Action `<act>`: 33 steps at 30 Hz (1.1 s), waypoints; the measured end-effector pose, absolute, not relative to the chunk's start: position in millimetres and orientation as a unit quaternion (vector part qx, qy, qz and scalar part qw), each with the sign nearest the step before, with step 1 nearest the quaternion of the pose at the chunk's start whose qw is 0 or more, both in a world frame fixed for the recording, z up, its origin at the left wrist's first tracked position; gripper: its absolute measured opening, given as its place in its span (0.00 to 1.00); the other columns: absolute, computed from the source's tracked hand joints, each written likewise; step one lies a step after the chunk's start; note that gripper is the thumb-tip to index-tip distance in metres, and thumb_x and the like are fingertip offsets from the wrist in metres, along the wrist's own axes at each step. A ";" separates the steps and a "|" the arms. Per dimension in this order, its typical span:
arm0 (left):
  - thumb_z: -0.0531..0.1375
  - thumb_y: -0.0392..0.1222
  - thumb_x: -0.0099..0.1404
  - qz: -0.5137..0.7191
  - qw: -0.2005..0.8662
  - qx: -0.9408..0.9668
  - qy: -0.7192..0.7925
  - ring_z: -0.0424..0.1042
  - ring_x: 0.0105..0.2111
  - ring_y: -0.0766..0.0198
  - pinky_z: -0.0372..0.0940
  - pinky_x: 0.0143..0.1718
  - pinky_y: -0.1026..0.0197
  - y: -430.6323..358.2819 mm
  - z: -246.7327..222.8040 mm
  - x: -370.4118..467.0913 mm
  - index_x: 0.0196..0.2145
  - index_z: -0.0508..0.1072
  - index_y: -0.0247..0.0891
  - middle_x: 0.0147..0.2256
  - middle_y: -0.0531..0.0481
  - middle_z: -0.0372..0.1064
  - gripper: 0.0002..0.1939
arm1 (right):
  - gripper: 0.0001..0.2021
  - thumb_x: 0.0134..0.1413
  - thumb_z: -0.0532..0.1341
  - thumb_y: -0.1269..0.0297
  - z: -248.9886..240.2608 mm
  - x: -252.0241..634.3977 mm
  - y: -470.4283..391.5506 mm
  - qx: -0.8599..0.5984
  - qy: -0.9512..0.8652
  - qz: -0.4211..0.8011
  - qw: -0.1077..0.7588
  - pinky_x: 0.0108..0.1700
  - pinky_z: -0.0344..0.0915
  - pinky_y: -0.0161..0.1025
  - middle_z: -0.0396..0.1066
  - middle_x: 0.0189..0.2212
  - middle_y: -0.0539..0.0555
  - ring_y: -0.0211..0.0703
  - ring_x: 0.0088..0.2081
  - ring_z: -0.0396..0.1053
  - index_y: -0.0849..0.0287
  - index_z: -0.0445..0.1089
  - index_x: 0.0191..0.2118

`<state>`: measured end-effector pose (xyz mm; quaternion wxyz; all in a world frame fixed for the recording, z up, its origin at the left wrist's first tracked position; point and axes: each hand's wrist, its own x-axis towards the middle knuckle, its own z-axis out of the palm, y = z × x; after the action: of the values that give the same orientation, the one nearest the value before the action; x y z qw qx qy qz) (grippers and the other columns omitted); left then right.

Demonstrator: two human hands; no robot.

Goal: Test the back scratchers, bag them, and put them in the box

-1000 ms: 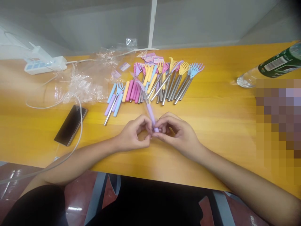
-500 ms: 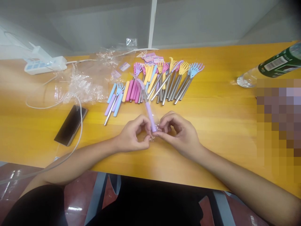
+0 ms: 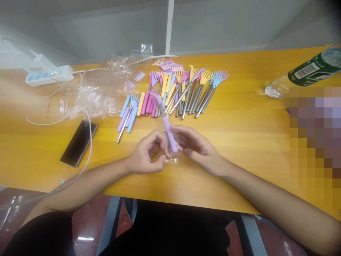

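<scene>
A purple back scratcher with a metal shaft lies inside a clear plastic bag, its claw end pointing away from me. My left hand is closed, pinching the bag's edge beside the lower end of the handle. On the other side, my right hand has its fingers stretched out and its thumb apart, close against the handle and bag; whether the fingertips touch is unclear. Just beyond, metal-shafted back scratchers with coloured claws lie in a row, along with loose coloured handles.
Crumpled clear bags and small printed cards lie at the back. To the left are a phone, a white cable and a power strip. A bottle lies tilted at the right, near a blurred-out patch.
My right hand has loosened from a pinch at the handle's end, its fingers now straighter. The bagged back scratcher has shifted slightly. My left hand keeps its pinch.
</scene>
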<state>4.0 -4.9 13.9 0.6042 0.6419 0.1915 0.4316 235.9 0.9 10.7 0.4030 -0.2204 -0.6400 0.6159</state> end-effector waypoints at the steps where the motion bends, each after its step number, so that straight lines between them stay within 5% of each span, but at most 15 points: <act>1: 0.66 0.30 0.65 0.424 0.601 0.650 0.193 0.72 0.38 0.64 0.69 0.42 0.62 -5.5 13.7 3.3 0.43 0.62 0.42 0.39 0.50 0.67 0.17 | 0.23 0.74 0.59 0.64 10.9 236.1 1.3 -0.221 -0.625 0.628 0.407 0.61 0.74 0.48 0.70 0.62 0.56 0.48 0.60 0.73 0.42 0.67 0.69; 8: 0.64 0.26 0.62 0.366 0.625 0.652 0.223 0.74 0.41 0.62 0.73 0.47 0.56 -6.4 13.7 4.1 0.42 0.62 0.42 0.41 0.49 0.70 0.19 | 0.12 0.73 0.63 0.62 18.0 238.7 2.4 -0.273 -0.617 0.561 0.480 0.60 0.75 0.46 0.74 0.55 0.55 0.47 0.57 0.75 0.45 0.81 0.54; 12: 0.63 0.26 0.64 0.321 0.655 0.642 0.236 0.78 0.45 0.61 0.74 0.50 0.54 -6.8 16.5 8.6 0.43 0.63 0.41 0.42 0.49 0.70 0.16 | 0.02 0.66 0.71 0.62 16.0 232.8 3.0 -0.314 -0.575 0.535 0.534 0.56 0.77 0.46 0.77 0.49 0.55 0.46 0.52 0.78 0.51 0.80 0.42; 19: 0.61 0.29 0.70 0.296 0.660 0.620 0.304 0.80 0.42 0.64 0.75 0.50 0.55 -7.4 11.7 10.4 0.49 0.58 0.43 0.39 0.53 0.71 0.18 | 0.30 0.45 0.82 0.61 4.8 231.2 13.6 -0.361 -0.435 0.589 0.578 0.43 0.79 0.39 0.76 0.39 0.47 0.40 0.40 0.78 0.49 0.61 0.43; 27: 0.65 0.25 0.64 0.336 0.608 0.689 0.208 0.79 0.46 0.63 0.76 0.50 0.55 -6.4 9.2 9.2 0.58 0.54 0.50 0.50 0.49 0.66 0.34 | 0.29 0.46 0.82 0.57 3.2 236.4 22.5 -0.380 -0.450 0.600 0.540 0.51 0.80 0.43 0.76 0.40 0.49 0.42 0.42 0.77 0.50 0.67 0.48; 33: 0.65 0.30 0.70 0.307 0.443 0.803 0.255 0.75 0.41 0.64 0.71 0.43 0.60 3.0 13.1 4.2 0.51 0.74 0.43 0.41 0.49 0.74 0.15 | 0.28 0.46 0.82 0.56 -0.1 236.0 24.8 -0.364 -0.459 0.614 0.529 0.50 0.81 0.43 0.76 0.42 0.49 0.42 0.43 0.78 0.50 0.66 0.46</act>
<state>4.2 3.0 13.1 0.4431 0.8028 0.2550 0.3068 236.0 24.8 -0.1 0.5293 -0.3642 -0.4587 0.6139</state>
